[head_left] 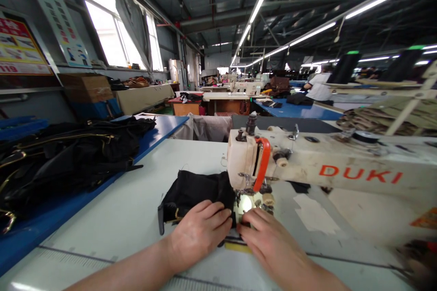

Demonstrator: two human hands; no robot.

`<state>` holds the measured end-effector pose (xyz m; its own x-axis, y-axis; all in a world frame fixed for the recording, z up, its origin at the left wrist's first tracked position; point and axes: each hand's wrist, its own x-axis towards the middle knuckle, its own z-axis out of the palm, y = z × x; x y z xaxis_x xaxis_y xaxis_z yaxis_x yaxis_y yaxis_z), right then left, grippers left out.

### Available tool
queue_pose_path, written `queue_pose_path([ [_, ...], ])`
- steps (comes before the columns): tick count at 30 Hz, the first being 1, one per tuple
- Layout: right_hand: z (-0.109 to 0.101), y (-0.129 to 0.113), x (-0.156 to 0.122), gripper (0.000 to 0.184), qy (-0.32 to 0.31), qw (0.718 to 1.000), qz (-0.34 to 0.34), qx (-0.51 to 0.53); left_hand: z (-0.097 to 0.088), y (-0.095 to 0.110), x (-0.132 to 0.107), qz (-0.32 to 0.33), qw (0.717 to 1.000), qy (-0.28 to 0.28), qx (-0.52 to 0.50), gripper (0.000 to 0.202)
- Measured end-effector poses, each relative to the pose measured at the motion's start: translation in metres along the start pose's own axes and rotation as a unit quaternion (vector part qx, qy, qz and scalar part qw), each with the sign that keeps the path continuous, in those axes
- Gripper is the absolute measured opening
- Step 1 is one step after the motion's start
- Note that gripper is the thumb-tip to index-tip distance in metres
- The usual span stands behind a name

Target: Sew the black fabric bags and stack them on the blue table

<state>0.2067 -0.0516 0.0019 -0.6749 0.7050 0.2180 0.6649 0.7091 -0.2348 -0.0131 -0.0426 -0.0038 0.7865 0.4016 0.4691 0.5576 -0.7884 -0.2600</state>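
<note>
A black fabric piece [201, 188] with a short gold zipper [177, 214] along its near left side lies on the pale sewing table, its right end under the head of a white sewing machine [243, 159]. My left hand [205, 227] grips the near edge of the fabric, its fingers closed over the top and the thumb mostly hidden. Just right of it, below the lit needle area, my right hand [264, 236] has its fingers bent and pressed together at the fabric's right edge. The exact fold between my fingertips is hard to make out.
Left, a heap of black bags [75, 154] with gold zippers covers a blue table [99, 195]. The machine's long arm [341, 168] spans the right side. A paper patch [316, 213] lies on its bed. Farther back, a person [320, 85] in white is beside another blue table.
</note>
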Motion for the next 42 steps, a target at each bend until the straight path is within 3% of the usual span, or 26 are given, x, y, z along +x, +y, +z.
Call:
queue_pose_path([
  [12, -0.004, 0.000, 0.001, 0.015, -0.029, 0.999, -0.013, -0.011, 0.004, -0.002, 0.005, 0.010, 1.000, -0.006, -0.012, 0.027],
  [19, -0.001, 0.003, 0.001, 0.015, -0.023, 1.000, -0.015, -0.008, 0.000, -0.002, 0.005, 0.010, 0.999, 0.030, -0.025, 0.028],
  [26, -0.005, 0.005, -0.003, 0.020, -0.025, 0.999, -0.017, 0.035, 0.002, -0.004, 0.005, -0.005, 0.995, -0.054, -0.089, 0.024],
  [32, -0.002, 0.009, -0.003, 0.023, 0.038, 0.993, 0.023, 0.107, 0.001, -0.006, 0.003, -0.020, 0.988, -0.083, -0.127, 0.023],
  [42, 0.006, 0.004, 0.001, 0.019, 0.031, 0.999, 0.009, 0.034, -0.008, -0.009, 0.010, 0.010, 0.986, -0.112, -0.122, 0.021],
])
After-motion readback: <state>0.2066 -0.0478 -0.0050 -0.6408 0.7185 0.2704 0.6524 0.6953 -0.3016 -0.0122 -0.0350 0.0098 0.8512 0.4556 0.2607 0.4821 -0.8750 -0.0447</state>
